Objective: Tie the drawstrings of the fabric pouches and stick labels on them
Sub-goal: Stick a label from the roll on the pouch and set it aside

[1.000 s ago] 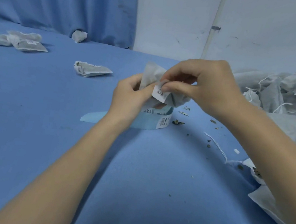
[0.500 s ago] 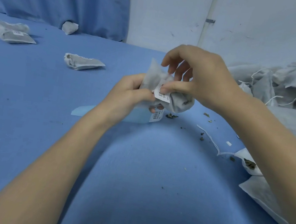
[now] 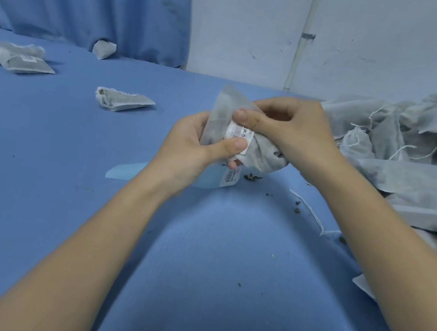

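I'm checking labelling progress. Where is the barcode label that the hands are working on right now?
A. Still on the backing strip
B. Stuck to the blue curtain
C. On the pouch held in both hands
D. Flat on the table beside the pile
C: the label lies on the pouch, with both thumbs on it, left hand and right hand gripping the pouch.

pouch pile [image 3: 425, 156] right | labelled pouches [image 3: 20, 62] far left | label strip [image 3: 209, 181] centre, under hands

Your tabletop [image 3: 37, 195] is covered in blue cloth. On it lie a heap of grey pouches [image 3: 425, 156] at your right, labelled pouches [image 3: 122, 100] far left, a blue label strip [image 3: 128, 173], and scattered dark crumbs [image 3: 251, 177].
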`<action>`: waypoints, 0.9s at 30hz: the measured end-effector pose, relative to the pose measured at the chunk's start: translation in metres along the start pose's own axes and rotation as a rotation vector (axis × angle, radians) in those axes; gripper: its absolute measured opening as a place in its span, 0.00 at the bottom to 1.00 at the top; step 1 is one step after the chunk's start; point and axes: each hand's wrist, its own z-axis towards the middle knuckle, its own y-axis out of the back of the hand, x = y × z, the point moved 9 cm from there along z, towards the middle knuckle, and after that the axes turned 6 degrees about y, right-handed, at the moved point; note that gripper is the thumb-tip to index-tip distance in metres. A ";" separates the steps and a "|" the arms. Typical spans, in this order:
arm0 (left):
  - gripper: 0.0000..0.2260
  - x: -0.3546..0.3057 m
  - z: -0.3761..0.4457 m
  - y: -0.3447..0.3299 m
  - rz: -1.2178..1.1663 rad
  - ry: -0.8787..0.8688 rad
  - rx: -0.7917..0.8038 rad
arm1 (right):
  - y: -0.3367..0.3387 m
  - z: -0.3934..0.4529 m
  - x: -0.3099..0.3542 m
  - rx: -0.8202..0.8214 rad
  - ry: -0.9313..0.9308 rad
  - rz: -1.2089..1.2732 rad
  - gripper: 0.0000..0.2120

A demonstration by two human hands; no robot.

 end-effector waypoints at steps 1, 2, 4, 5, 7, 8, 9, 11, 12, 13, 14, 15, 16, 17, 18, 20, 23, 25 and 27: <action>0.16 0.000 0.000 0.004 -0.040 0.009 -0.039 | -0.002 -0.002 -0.005 0.015 -0.043 0.037 0.12; 0.18 -0.001 0.001 0.009 -0.070 0.022 -0.083 | -0.003 -0.005 -0.013 0.027 -0.097 0.078 0.17; 0.12 0.000 0.001 0.015 -0.126 0.057 -0.136 | -0.009 -0.012 -0.027 0.018 -0.205 0.162 0.21; 0.07 0.002 0.001 0.017 -0.170 0.083 -0.153 | -0.013 -0.016 -0.032 0.000 -0.255 0.217 0.21; 0.08 0.007 0.000 0.027 -0.253 0.128 -0.244 | -0.025 -0.019 -0.039 -0.040 -0.343 0.366 0.21; 0.09 0.009 -0.001 0.033 -0.276 0.146 -0.308 | -0.032 -0.017 -0.040 -0.060 -0.365 0.448 0.20; 0.09 0.011 -0.003 0.039 -0.308 0.169 -0.375 | -0.040 -0.014 -0.038 -0.081 -0.371 0.522 0.19; 0.08 0.017 -0.008 0.052 -0.371 0.217 -0.506 | -0.053 -0.004 -0.033 -0.115 -0.348 0.601 0.16; 0.07 0.019 -0.011 0.060 -0.395 0.233 -0.569 | -0.059 0.002 -0.030 -0.119 -0.330 0.607 0.15; 0.07 0.021 -0.014 0.067 -0.408 0.242 -0.625 | -0.066 0.005 -0.026 -0.113 -0.317 0.610 0.14; 0.07 0.023 -0.016 0.074 -0.412 0.242 -0.671 | -0.072 0.010 -0.024 -0.096 -0.304 0.625 0.12; 0.07 0.023 -0.017 0.081 -0.424 0.240 -0.708 | -0.078 0.011 -0.019 -0.071 -0.299 0.664 0.10; 0.08 0.024 -0.019 0.087 -0.446 0.236 -0.739 | -0.084 0.014 -0.018 -0.041 -0.292 0.723 0.07; 0.08 0.024 -0.020 0.091 -0.481 0.236 -0.757 | -0.089 0.014 -0.015 -0.024 -0.297 0.799 0.04; 0.08 0.025 -0.020 0.092 -0.521 0.242 -0.756 | -0.091 0.017 -0.016 -0.038 -0.305 0.856 0.06; 0.11 0.027 -0.018 0.086 -0.587 0.267 -0.705 | -0.093 0.026 -0.018 -0.127 -0.344 0.923 0.07; 0.16 0.029 -0.018 0.076 -0.500 0.288 -0.726 | -0.116 0.048 -0.009 -0.093 -0.351 0.879 0.05; 0.29 0.026 -0.020 0.072 -0.299 0.322 -0.729 | -0.139 0.057 -0.007 0.040 -0.381 0.818 0.08; 0.41 0.022 -0.019 0.070 -0.223 0.348 -0.700 | -0.147 0.057 -0.008 0.144 -0.371 0.785 0.14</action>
